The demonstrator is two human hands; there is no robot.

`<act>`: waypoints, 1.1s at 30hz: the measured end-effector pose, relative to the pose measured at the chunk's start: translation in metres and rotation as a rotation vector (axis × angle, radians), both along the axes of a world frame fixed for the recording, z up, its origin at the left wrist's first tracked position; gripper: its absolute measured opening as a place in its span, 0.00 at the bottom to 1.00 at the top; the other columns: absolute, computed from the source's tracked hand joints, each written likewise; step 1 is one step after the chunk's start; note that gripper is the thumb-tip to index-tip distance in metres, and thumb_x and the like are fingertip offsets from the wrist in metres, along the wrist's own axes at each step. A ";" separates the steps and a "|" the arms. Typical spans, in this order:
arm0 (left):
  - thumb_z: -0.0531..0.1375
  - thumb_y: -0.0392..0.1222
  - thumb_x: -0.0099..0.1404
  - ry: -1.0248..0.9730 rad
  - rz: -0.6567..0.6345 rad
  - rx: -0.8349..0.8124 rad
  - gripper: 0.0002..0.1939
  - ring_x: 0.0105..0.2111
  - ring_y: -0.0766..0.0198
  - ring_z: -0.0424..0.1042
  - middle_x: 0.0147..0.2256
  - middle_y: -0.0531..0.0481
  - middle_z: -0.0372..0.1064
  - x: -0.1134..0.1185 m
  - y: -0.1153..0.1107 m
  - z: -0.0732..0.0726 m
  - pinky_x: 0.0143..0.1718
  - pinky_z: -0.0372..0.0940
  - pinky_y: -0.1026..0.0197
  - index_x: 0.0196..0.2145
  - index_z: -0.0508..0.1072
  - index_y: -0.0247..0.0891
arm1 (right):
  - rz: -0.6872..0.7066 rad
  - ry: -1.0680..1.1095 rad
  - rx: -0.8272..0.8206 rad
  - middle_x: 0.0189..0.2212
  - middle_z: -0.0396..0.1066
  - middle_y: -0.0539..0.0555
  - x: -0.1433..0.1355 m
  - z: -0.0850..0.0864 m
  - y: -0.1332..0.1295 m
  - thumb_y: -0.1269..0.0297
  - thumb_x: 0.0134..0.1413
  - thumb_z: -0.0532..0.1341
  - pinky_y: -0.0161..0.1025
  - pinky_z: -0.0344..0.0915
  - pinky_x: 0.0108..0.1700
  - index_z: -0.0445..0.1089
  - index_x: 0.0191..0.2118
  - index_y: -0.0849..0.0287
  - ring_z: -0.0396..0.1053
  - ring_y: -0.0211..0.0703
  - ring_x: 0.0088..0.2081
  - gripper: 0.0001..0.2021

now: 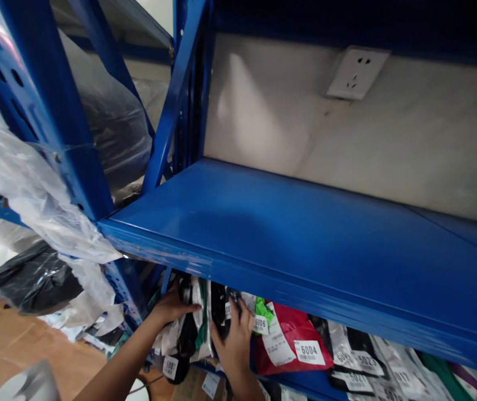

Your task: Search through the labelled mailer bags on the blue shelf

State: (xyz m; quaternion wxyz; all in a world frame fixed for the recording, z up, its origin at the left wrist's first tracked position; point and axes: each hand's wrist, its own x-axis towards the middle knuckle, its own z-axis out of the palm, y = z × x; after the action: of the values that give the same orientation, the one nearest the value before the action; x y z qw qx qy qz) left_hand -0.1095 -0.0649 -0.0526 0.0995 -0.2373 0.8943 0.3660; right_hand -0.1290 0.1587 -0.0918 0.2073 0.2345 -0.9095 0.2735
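Light falls from above and left, laying a soft bright patch on the pale wall (263, 106) and a dull sheen along the front lip of the blue shelf (305, 234). A broad, soft shadow darkens the shelf's middle. Under it the packed bags (292, 340) sit in dim shade, where both hands show slight motion blur. Glare whitens the clear plastic wrap (21, 178) at left. The wide lens bends and splays the uprights (54, 111) toward the edges, and the top right corner sinks into near black.
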 end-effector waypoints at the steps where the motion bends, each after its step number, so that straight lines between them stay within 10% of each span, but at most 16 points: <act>1: 0.64 0.63 0.42 -0.008 -0.005 -0.002 0.53 0.59 0.46 0.61 0.58 0.29 0.60 0.001 0.002 0.003 0.57 0.59 0.56 0.59 0.56 0.27 | -0.092 -0.031 -0.021 0.53 0.62 0.72 -0.005 0.002 -0.001 0.50 0.51 0.60 0.64 0.64 0.52 0.62 0.57 0.66 0.62 0.68 0.54 0.31; 11: 0.52 0.57 0.54 -0.050 -0.016 -0.119 0.39 0.51 0.38 0.67 0.51 0.29 0.67 -0.007 0.016 0.018 0.49 0.62 0.47 0.57 0.55 0.29 | -0.116 -0.237 0.047 0.48 0.68 0.72 -0.008 -0.007 -0.028 0.73 0.48 0.56 0.56 0.68 0.52 0.63 0.55 0.72 0.68 0.62 0.50 0.26; 16: 0.50 0.67 0.48 -0.069 0.000 -0.039 0.54 0.57 0.40 0.61 0.56 0.26 0.61 -0.006 0.004 0.013 0.56 0.58 0.48 0.60 0.44 0.21 | -0.047 -0.063 -0.102 0.49 0.68 0.65 0.005 0.017 0.027 0.67 0.54 0.56 0.53 0.69 0.50 0.64 0.54 0.61 0.67 0.56 0.51 0.21; 21: 0.50 0.71 0.43 -0.114 -0.017 0.014 0.55 0.62 0.41 0.53 0.60 0.27 0.56 -0.006 -0.004 0.007 0.63 0.50 0.49 0.56 0.55 0.21 | -0.245 0.067 -0.306 0.47 0.68 0.62 0.013 0.020 0.082 0.65 0.58 0.53 0.50 0.70 0.49 0.62 0.52 0.57 0.68 0.52 0.50 0.16; 27: 0.50 0.75 0.38 -0.141 0.052 0.003 0.61 0.61 0.38 0.54 0.59 0.26 0.56 -0.007 0.000 0.012 0.64 0.49 0.46 0.57 0.54 0.20 | -0.439 -0.207 -0.012 0.53 0.63 0.79 -0.019 0.012 0.035 0.66 0.54 0.53 0.62 0.64 0.52 0.59 0.56 0.74 0.64 0.69 0.54 0.25; 33: 0.51 0.71 0.40 -0.057 0.062 -0.067 0.56 0.57 0.42 0.62 0.56 0.30 0.63 -0.011 -0.006 0.003 0.59 0.59 0.46 0.56 0.60 0.22 | -0.490 -0.486 0.041 0.34 0.74 0.76 -0.052 0.024 0.011 0.70 0.45 0.59 0.56 0.70 0.34 0.66 0.47 0.71 0.74 0.65 0.35 0.20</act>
State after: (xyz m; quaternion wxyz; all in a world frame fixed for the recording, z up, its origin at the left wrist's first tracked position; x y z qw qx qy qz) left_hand -0.1202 -0.0709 -0.0492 0.1053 -0.2783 0.8952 0.3317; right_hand -0.1809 0.1692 -0.0681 0.0395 -0.0585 -0.9669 0.2452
